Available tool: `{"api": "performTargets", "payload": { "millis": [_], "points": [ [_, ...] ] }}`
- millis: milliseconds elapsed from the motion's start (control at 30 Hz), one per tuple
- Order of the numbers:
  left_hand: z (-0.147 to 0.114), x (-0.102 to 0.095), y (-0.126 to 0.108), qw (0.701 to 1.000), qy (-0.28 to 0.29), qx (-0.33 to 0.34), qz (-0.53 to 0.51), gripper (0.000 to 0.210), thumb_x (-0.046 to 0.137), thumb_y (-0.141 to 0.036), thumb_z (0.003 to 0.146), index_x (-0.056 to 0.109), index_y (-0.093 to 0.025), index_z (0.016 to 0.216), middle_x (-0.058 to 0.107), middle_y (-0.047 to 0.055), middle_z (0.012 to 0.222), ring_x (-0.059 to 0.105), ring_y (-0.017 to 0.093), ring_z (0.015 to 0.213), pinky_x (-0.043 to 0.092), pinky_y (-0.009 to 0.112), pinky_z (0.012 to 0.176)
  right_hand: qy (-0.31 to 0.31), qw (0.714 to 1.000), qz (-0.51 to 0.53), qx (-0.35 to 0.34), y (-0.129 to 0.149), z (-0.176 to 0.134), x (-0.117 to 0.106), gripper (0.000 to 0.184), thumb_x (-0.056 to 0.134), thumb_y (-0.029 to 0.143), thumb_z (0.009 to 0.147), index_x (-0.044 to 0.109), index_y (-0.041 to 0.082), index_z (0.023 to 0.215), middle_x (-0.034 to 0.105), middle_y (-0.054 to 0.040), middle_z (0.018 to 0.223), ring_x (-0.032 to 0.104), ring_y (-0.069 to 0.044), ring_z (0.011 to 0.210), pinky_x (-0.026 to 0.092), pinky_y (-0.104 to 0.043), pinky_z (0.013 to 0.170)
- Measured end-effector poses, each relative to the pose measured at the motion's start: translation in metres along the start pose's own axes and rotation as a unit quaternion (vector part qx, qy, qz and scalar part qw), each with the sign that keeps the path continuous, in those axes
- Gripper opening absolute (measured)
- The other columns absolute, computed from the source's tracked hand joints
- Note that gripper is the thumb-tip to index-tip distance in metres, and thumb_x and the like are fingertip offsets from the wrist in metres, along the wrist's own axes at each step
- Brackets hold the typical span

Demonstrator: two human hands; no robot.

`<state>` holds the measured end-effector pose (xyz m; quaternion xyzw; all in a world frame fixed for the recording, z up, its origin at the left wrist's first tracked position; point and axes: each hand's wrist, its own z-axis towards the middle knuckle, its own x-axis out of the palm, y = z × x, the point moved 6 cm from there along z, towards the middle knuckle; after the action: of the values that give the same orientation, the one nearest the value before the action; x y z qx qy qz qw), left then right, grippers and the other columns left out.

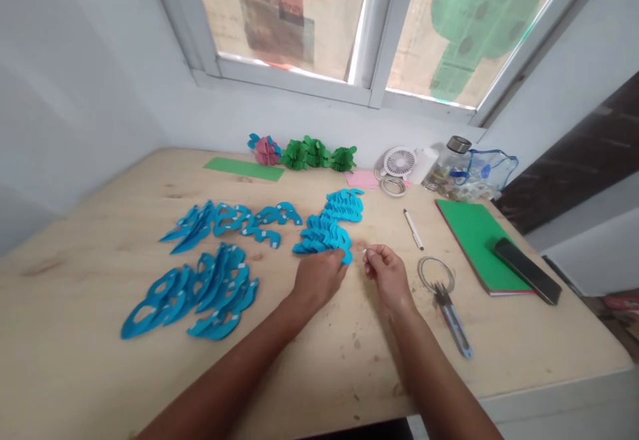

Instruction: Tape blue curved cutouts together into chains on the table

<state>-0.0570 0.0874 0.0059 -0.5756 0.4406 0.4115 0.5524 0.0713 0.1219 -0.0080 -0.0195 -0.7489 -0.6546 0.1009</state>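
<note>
My left hand (320, 276) is closed on the near edge of a folded blue paper piece (323, 230), whose pleats stack up beyond my fingers. Just to the right, my right hand (387, 272) pinches a tiny white bit (365, 251), perhaps a piece of tape, a short gap away from the blue paper. Another pleated blue stack (344, 205) touches or lies right behind the held one. More blue paper cutouts (200, 293) with white squares on them lie to the left, and a further group of blue cutouts (234, 219) sits behind those.
Right of my hands are a wire coil (430, 275), thread snips (455, 323), a pen (413, 229), green paper (469, 240) and a black case (526, 270). Along the wall stand green paper figures (314, 152), a small fan (399, 162), a tape roll (393, 188) and a bottle (446, 164).
</note>
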Motion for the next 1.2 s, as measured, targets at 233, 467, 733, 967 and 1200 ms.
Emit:
{"api": "performTargets", "payload": {
  "millis": [233,467,733,967,1200],
  "points": [
    [0.005,0.007,-0.007,0.999,0.019,-0.022,0.036,0.03,0.037,-0.023,0.089,0.061,-0.014,0.102,0.071,0.016,0.086,0.067,0.034,0.08,0.047,0.039,0.06,-0.012,1.0,0.013,0.012,-0.019,0.003,-0.007,0.02,0.067,0.035,0.067,0.059,0.018,0.066,0.053,0.0042,0.055,0.04,-0.008,0.048,0.03,-0.022,0.048],
    [-0.009,0.003,-0.007,0.999,-0.027,-0.023,0.009,0.025,0.042,-0.027,0.089,0.06,-0.022,0.107,0.073,0.007,0.085,0.068,0.027,0.083,0.045,0.032,0.063,-0.011,0.999,0.027,0.023,-0.026,0.006,-0.011,0.019,0.069,0.035,0.067,0.06,0.018,0.069,0.054,0.005,0.055,0.041,-0.008,0.048,0.03,-0.022,0.048],
    [-0.03,0.008,-0.018,0.996,-0.075,0.032,-0.045,0.025,0.046,-0.023,0.086,0.061,-0.019,0.106,0.074,0.006,0.086,0.068,0.023,0.077,0.044,0.029,0.062,0.021,0.998,0.052,-0.023,-0.014,0.001,-0.004,0.019,0.069,0.035,0.071,0.06,0.019,0.072,0.066,-0.0026,0.089,0.056,-0.015,0.075,0.043,-0.027,0.071],
    [-0.032,0.012,-0.022,0.99,-0.091,0.061,-0.088,0.02,0.049,-0.021,0.083,0.062,-0.017,0.098,0.072,0.005,0.074,0.066,0.021,0.068,0.043,0.028,0.058,0.012,0.999,0.022,-0.021,-0.018,0.001,-0.002,0.02,0.07,0.036,0.069,0.061,0.019,0.072,0.059,0.0025,0.064,0.049,-0.012,0.058,0.039,-0.024,0.058],
    [-0.03,0.001,-0.003,0.924,-0.147,-0.03,-0.35,0.018,0.055,-0.034,0.079,0.062,-0.018,0.081,0.06,-0.001,0.058,0.057,0.014,0.054,0.044,0.025,0.054,0.002,1.0,0.023,-0.004,-0.021,0.0,-0.003,0.021,0.07,0.037,0.069,0.06,0.018,0.073,0.057,0.0038,0.06,0.048,-0.01,0.054,0.037,-0.023,0.053]
  ]
}}
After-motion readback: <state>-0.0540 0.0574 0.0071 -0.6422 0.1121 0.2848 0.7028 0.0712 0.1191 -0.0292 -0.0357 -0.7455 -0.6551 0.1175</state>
